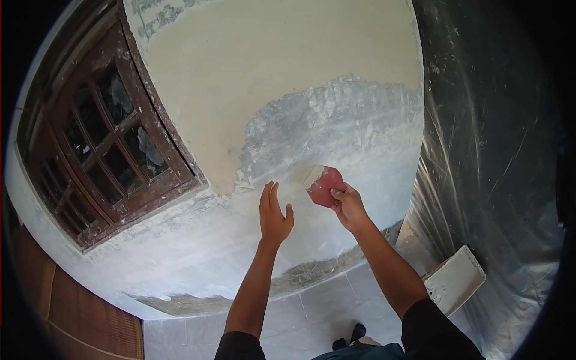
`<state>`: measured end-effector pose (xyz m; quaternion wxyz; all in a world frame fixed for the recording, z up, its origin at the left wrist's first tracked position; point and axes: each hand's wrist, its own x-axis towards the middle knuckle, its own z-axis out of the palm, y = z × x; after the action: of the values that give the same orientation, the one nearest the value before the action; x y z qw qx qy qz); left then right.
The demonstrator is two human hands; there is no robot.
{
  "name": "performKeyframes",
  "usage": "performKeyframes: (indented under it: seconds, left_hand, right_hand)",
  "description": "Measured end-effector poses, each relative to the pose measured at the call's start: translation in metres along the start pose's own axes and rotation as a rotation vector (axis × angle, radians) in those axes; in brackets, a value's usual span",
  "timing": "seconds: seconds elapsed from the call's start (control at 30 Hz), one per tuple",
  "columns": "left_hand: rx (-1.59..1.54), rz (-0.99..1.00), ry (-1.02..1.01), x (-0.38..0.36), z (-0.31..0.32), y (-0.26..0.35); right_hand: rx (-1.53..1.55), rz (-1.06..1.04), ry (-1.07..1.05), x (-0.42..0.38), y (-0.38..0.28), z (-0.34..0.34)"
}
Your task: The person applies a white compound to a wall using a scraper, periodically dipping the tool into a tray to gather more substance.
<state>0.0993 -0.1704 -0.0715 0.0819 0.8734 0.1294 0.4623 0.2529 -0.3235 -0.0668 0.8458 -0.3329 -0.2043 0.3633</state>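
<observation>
My right hand (348, 207) grips a red plastic putty spreader (326, 186) by its near edge. Pale filler coats the spreader's upper left edge, which is at the wall or just in front of it. To the left, my left hand (275, 215) is raised before the wall with fingers stretched out and nothing in it. Behind both hands is the wall (336, 123), a rough grey patch bordered above and to the left by smooth cream filler (240, 72).
A brown wooden window (114, 138) with several panes is set in the wall at left. Plastic sheeting (498, 120) hangs at right. A white rectangular tray (457, 279) smeared with filler lies low at right. Grey floor tiles (294, 318) run below, and a woven brown blind (90, 312) is at lower left.
</observation>
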Motion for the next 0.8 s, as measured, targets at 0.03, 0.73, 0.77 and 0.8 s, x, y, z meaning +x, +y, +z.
performKeyframes:
  seconds: [0.03,0.73,0.77,0.8]
  left_hand:
    - [0.044,0.003,0.000,0.003,-0.006,-0.003]
    - [0.655,-0.136,0.135,0.104,-0.056,-0.069]
    - [0.652,-0.121,0.158,0.108,-0.055,-0.072]
    - [0.647,-0.108,0.180,0.111,-0.054,-0.076]
  right_hand:
    - [-0.004,0.006,-0.015,0.005,0.001,0.006]
    - [-1.155,-1.454,-0.178,0.105,0.015,0.132]
    - [-1.189,-1.504,-0.168,0.108,0.016,0.132]
    - [-1.227,-1.552,-0.158,0.111,0.017,0.132]
